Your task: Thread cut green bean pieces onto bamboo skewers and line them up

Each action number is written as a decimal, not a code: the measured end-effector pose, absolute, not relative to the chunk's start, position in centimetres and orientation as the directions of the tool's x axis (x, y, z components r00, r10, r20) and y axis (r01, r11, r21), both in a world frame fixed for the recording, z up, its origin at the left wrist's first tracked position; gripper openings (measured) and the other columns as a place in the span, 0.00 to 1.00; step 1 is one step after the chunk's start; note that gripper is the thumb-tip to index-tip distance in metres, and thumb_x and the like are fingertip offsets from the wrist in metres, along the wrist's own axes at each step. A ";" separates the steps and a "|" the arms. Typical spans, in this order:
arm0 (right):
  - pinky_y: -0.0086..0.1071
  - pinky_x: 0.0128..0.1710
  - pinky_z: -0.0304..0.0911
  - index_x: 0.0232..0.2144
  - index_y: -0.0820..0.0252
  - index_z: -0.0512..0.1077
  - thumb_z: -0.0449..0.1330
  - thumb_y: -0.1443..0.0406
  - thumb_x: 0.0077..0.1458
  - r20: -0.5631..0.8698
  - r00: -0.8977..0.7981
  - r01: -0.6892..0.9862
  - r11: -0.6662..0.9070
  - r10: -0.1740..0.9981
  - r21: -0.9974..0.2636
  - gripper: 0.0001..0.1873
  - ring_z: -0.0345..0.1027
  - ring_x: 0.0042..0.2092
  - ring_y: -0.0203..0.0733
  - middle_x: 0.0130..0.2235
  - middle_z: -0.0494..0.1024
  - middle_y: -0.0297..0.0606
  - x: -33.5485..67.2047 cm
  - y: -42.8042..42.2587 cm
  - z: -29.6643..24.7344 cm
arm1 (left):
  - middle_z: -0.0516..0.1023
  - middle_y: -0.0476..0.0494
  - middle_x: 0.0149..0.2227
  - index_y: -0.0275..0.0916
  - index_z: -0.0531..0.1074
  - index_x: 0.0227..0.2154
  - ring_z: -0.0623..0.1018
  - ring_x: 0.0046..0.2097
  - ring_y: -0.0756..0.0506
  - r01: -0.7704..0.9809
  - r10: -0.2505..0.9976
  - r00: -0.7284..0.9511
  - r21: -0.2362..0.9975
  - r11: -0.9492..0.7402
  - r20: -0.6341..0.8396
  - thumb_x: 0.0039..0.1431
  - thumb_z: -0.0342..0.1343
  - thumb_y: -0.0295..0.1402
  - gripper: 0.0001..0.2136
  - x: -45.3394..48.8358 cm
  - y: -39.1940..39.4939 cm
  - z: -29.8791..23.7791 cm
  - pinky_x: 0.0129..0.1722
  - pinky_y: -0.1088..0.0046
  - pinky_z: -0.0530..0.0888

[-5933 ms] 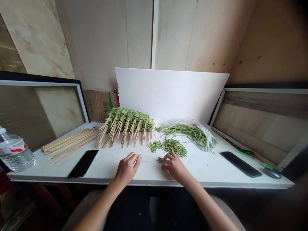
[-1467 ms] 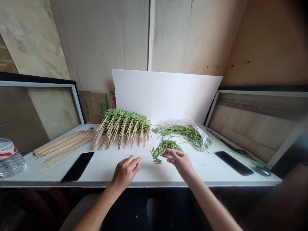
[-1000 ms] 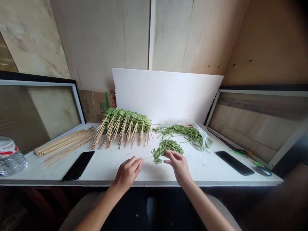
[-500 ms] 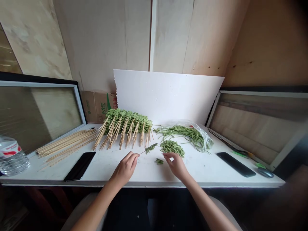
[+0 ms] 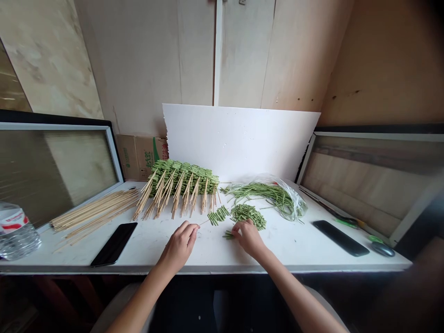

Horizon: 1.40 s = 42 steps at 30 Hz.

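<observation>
My left hand [image 5: 180, 245] is closed around the bare end of a thin skewer. Cut pieces of green bean [image 5: 218, 215] are threaded crosswise in a row along its far part, just above the table. My right hand [image 5: 248, 236] is lowered to a few loose bean pieces [image 5: 228, 234], its fingertips pinched together at them and partly hiding them. Right behind that hand lies a heap of cut green beans [image 5: 248, 213]. Beyond my left hand, finished bean skewers [image 5: 183, 178] are stacked high, their bare stick ends fanning toward me.
Loose bamboo skewers [image 5: 97, 208], a black phone [image 5: 114, 244] and a water bottle [image 5: 17, 231] are on the left. Long green beans [image 5: 260, 190] spill from a clear plastic bag [image 5: 296, 203]. Another dark phone [image 5: 340, 237] and a computer mouse [image 5: 382, 249] lie right. A white board [image 5: 243, 143] stands behind.
My right hand has moved left and down onto the small group of bean pieces. The skewer in my left hand has turned, so its row of beans shows broader.
</observation>
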State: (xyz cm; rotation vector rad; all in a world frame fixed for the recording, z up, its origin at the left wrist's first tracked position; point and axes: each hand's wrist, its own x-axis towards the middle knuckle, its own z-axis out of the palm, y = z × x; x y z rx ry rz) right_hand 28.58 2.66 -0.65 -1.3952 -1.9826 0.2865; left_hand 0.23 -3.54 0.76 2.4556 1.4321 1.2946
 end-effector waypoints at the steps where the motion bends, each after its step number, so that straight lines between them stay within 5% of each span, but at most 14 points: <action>1: 0.43 0.47 0.62 0.29 0.56 0.80 0.64 0.59 0.58 0.413 -0.184 0.730 0.406 0.892 -0.549 0.09 0.70 0.45 0.56 0.35 0.82 0.45 28.7 2.7 -0.4 | 0.76 0.42 0.41 0.42 0.73 0.45 0.78 0.41 0.44 0.714 0.730 0.236 0.395 -0.578 0.641 0.75 0.44 0.32 0.11 0.3 -3.6 0.8 0.42 0.68 0.76; 8: 0.38 0.39 0.67 0.44 0.54 0.82 0.68 0.49 0.52 0.242 -0.083 0.202 0.254 0.967 -0.946 0.21 0.75 0.43 0.49 0.42 0.84 0.41 30.0 2.2 2.5 | 0.76 0.42 0.40 0.42 0.73 0.45 0.78 0.39 0.44 0.731 0.731 0.239 0.377 -0.569 0.639 0.75 0.44 0.32 0.12 0.4 -3.7 0.7 0.41 0.68 0.76; 12: 0.32 0.36 0.64 0.35 0.58 0.82 0.67 0.48 0.53 0.148 -0.119 -0.025 0.146 0.982 -0.989 0.20 0.74 0.44 0.46 0.40 0.83 0.42 30.0 1.4 3.3 | 0.76 0.43 0.39 0.42 0.74 0.45 0.79 0.39 0.44 0.740 0.715 0.261 0.342 -0.579 0.648 0.74 0.44 0.32 0.12 0.6 -3.8 0.7 0.41 0.69 0.77; 17: 0.30 0.36 0.64 0.38 0.56 0.81 0.68 0.48 0.53 0.107 -0.121 -0.196 0.082 0.987 -0.977 0.20 0.75 0.48 0.49 0.41 0.83 0.42 29.5 0.8 3.5 | 0.77 0.42 0.39 0.42 0.74 0.46 0.79 0.39 0.44 0.744 0.718 0.276 0.331 -0.580 0.639 0.74 0.44 0.32 0.12 0.8 -4.1 0.8 0.41 0.69 0.77; 24: 0.38 0.44 0.70 0.38 0.52 0.82 0.71 0.50 0.50 0.070 -0.085 -0.289 0.043 0.994 -0.956 0.18 0.76 0.52 0.53 0.46 0.84 0.44 29.5 0.6 3.4 | 0.76 0.42 0.40 0.42 0.74 0.47 0.78 0.40 0.44 0.738 0.741 0.291 0.351 -0.576 0.605 0.74 0.44 0.32 0.12 1.2 -4.5 1.3 0.42 0.68 0.76; 42: 0.34 0.34 0.73 0.34 0.56 0.84 0.77 0.50 0.41 -0.005 -0.025 -0.374 -0.014 1.000 -0.927 0.21 0.79 0.47 0.55 0.44 0.84 0.45 27.9 0.3 2.6 | 0.77 0.41 0.42 0.40 0.75 0.53 0.79 0.41 0.44 0.744 0.738 0.303 0.335 -0.579 0.602 0.73 0.45 0.30 0.15 1.3 -4.4 0.7 0.42 0.70 0.76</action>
